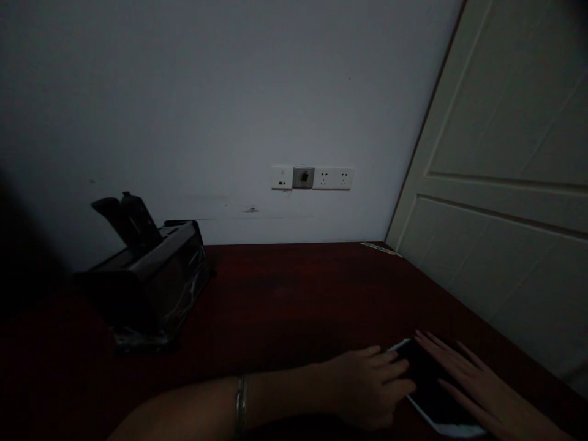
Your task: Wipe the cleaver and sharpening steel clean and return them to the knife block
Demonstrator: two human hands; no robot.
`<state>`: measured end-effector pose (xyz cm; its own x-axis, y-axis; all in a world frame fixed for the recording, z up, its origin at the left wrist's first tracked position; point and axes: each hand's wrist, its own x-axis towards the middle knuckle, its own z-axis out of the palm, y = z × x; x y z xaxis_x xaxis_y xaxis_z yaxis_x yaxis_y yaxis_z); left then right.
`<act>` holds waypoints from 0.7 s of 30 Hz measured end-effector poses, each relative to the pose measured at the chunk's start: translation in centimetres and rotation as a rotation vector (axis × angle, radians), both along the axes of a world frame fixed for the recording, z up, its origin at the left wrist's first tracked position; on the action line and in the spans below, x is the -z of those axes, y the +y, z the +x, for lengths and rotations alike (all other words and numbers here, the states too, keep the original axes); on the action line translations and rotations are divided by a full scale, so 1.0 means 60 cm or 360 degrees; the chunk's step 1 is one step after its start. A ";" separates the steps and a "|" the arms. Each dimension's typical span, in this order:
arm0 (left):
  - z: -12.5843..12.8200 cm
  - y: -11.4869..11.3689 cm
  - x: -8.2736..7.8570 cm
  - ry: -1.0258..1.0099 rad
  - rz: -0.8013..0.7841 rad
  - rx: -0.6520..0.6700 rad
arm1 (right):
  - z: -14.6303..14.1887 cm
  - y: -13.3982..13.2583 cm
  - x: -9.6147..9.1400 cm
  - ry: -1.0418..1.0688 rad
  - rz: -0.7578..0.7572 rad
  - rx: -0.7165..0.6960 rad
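Note:
At the lower right, a flat, dark, rectangular thing [427, 381] with a pale border lies on the table; its kind is hard to tell in the dim light. My left hand [367, 387] reaches across from the left, its fingers apart and resting at the near-left edge of this thing. Along the opposite edge lies my right hand [473, 381], palm down with the fingers stretched out. Neither hand is closed around anything. A silvery bracelet [241, 404] circles my left wrist.
A dark printer-like machine [160, 275] with raised upright parts stands on the left of the dark red table [285, 288]. Sockets [333, 178] sit on the wall behind. A thin strip [381, 248] lies at the back right, beside a pale panelled door [496, 233].

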<state>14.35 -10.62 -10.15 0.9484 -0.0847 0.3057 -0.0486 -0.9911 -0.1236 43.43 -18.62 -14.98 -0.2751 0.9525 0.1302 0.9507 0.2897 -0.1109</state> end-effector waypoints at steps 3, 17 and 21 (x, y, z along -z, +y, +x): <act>-0.046 -0.012 -0.050 -0.0061 0.0053 -0.0082 | -0.014 0.008 -0.013 0.0125 0.0169 0.0057; -0.445 0.014 -0.321 -0.1092 0.0519 -0.0681 | -0.385 0.189 -0.174 0.0874 0.0124 -0.0497; -0.579 0.035 -0.360 -0.1614 0.0706 -0.1008 | -0.515 0.236 -0.191 0.1254 -0.0029 -0.0676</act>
<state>-20.38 -8.53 11.46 0.2190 0.0148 0.9756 0.7257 -0.6708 -0.1527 12.55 -4.49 -3.53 -0.4419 0.7947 0.4162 0.4096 0.5915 -0.6945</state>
